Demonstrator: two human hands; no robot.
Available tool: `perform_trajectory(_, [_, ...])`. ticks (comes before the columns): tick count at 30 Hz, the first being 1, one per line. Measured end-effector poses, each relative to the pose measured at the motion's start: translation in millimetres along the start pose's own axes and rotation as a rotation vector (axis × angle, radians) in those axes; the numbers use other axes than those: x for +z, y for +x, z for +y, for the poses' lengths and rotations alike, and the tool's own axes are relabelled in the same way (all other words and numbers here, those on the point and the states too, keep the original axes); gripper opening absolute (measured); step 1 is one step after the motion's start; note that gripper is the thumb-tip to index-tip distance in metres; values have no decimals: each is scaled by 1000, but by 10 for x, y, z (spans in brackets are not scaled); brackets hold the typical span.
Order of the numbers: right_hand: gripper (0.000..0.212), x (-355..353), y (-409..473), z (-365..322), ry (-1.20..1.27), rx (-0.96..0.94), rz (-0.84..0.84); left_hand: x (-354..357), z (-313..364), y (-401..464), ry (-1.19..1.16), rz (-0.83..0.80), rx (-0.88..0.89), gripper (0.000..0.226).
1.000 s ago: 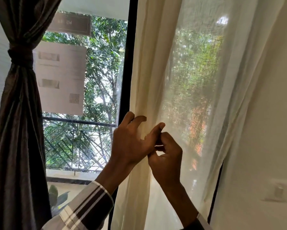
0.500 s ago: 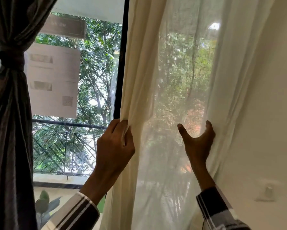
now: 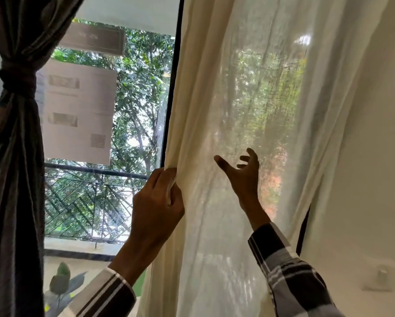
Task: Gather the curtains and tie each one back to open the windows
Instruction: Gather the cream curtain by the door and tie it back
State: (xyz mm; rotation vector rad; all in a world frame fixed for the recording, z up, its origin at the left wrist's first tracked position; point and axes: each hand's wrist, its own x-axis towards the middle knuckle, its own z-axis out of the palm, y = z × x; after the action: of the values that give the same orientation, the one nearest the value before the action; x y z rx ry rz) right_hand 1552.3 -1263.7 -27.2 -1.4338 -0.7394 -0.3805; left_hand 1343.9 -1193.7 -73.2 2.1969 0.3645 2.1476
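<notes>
Left hand: closed on the left edge of the cream curtain, fingers wrapped round a bunched fold of the cloth, gripping it just beside the black window frame. Right hand: open, fingers spread and slightly curled, holding nothing; it is raised in front of the sheer middle part of the same curtain, and whether the fingertips touch the cloth cannot be told. The two hands are well apart, with a broad span of loose cloth between them.

The cream curtain hangs full length, ungathered and untied, running above and below both hands. Its right edge falls against the white wall, to the right of the right hand; a narrow dark strip of frame shows beside that edge below the right wrist.

Left of the left hand the window glass is uncovered, showing a railing and trees outside. Further left, the dark curtain is already gathered and bound with a knotted tie above hand height. A wall switch sits low on the wall, right of the right sleeve.
</notes>
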Motion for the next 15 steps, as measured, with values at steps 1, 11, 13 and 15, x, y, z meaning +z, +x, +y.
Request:
perform_trajectory(1, [113, 52, 18, -29, 45, 42, -33, 5, -12, -2, -5, 10, 3, 22])
perform_trajectory(11, [46, 176, 20, -450, 372, 87, -505, 43, -144, 32, 5, 47, -6, 23])
perform_trajectory(13, [34, 146, -95, -476, 430, 69, -498, 34, -183, 44, 20, 48, -22, 27])
perform_trajectory(15, [31, 75, -224, -500, 450, 50, -463, 19, -191, 47, 21, 47, -14, 32])
